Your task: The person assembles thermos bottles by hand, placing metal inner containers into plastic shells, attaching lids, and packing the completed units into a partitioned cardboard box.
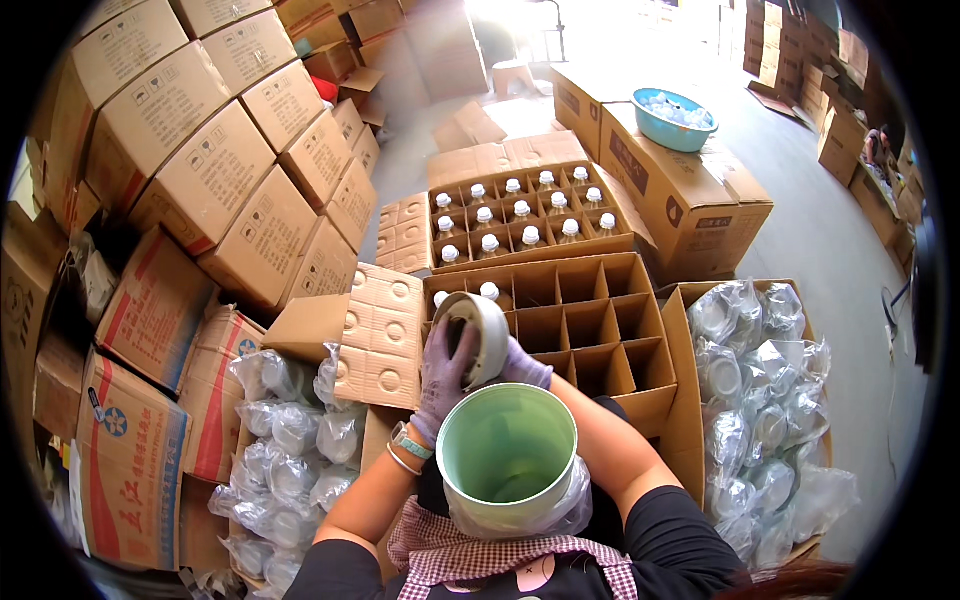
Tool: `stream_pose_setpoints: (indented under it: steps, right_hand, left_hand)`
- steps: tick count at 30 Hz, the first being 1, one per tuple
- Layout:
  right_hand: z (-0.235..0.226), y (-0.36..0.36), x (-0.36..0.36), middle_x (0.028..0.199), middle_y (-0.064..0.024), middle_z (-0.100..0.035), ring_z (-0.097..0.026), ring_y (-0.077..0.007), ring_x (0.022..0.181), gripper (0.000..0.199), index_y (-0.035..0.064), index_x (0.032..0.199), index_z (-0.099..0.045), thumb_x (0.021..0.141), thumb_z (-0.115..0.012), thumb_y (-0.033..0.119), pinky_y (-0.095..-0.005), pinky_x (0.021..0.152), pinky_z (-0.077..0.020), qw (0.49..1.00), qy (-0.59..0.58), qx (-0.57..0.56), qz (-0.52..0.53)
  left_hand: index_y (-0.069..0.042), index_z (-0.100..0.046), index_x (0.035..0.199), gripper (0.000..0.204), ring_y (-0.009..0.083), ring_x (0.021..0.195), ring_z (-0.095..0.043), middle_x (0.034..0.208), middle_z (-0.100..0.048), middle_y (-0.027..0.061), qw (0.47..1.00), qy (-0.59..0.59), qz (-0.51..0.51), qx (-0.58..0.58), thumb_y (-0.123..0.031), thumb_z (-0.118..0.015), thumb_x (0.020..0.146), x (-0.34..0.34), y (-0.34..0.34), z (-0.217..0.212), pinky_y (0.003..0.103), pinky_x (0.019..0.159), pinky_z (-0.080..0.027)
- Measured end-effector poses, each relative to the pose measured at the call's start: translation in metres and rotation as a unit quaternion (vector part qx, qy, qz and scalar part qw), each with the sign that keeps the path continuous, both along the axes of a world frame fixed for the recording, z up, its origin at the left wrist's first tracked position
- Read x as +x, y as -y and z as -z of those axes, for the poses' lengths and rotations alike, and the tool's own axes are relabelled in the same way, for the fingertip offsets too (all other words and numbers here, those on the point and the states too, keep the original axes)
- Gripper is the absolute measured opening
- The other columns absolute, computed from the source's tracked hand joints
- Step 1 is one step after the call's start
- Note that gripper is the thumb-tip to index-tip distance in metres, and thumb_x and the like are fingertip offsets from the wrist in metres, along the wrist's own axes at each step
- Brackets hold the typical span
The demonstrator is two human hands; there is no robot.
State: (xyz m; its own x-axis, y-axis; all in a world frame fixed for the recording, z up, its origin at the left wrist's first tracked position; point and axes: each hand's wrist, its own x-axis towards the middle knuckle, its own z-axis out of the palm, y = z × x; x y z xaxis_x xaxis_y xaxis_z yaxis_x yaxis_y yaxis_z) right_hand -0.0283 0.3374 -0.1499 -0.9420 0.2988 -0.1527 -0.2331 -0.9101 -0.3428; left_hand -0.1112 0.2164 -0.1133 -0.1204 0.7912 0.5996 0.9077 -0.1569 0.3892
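Note:
Both of my hands wear thin purple gloves. With its fingers reaching into the hollow side, my left hand (pixel 443 375) grips a round grey-white lid-like piece (pixel 490 340), which is tilted on edge. On the right of that piece is my right hand (pixel 527 366), its fingers mostly hidden; whether it grips the piece I cannot tell. Just below my hands a pale green round tub (pixel 507 445) stands open-topped against my body, with clear plastic film (pixel 545 510) around its lower part. Past my hands sits a divided carton (pixel 590 310) with a few white-capped bottles (pixel 491 291) in its far left cells.
Another divided carton (pixel 617 240) farther off holds several capped bottles. Cartons of plastic-wrapped pieces flank me, at left (pixel 285 470) and right (pixel 765 410). Stacked boxes (pixel 200 150) rise at the left. A blue basin (pixel 672 135) stands on a large box (pixel 690 210).

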Motion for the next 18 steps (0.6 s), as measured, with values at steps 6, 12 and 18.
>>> stream_pose_setpoints:
  steps: [6, 12, 18]
  right_hand:
    - [-0.01, -0.023, 0.023, 0.127, -0.0116, -0.067, -0.067, -0.0235, 0.112, 0.043, 0.0089, 0.136, -0.059, 0.103, -0.062, 0.035, -0.0411, 0.094, -0.0582, 0.962, -0.078, 0.26, 0.023]
    - [-0.018, -0.015, 0.019, 0.136, -0.0122, -0.062, -0.063, -0.021, 0.121, 0.041, 0.005, 0.141, -0.054, 0.104, -0.061, 0.021, -0.04, 0.103, -0.0564, 0.889, -0.174, 0.407, 0.115]
    - [0.018, -0.024, -0.003, 0.137, -0.0096, -0.064, -0.066, -0.0197, 0.118, 0.043, 0.0091, 0.142, -0.055, 0.105, -0.06, 0.031, -0.0391, 0.102, -0.0565, 0.993, -0.104, 0.053, -0.029]
  left_hand:
    - [-0.003, -0.023, 0.163, 0.119, 0.0493, 0.152, -0.025, 0.164, -0.026, 0.031, 0.995, 0.008, 0.075, 0.071, -0.051, -0.087, 0.075, -0.01, 0.011, -0.037, 0.056, 0.124, -0.023]
    - [-0.006, -0.041, 0.156, 0.112, 0.0471, 0.147, -0.033, 0.159, -0.035, 0.0239, 0.984, -0.17, 0.035, -0.048, -0.056, -0.088, 0.068, -0.015, 0.016, -0.084, 0.055, 0.119, -0.032]
    - [-0.014, -0.051, 0.15, 0.098, 0.0391, 0.122, -0.053, 0.134, -0.054, 0.0178, 0.99, -0.042, 0.125, -0.058, -0.048, -0.088, 0.066, -0.032, -0.011, -0.059, 0.049, 0.107, -0.044]
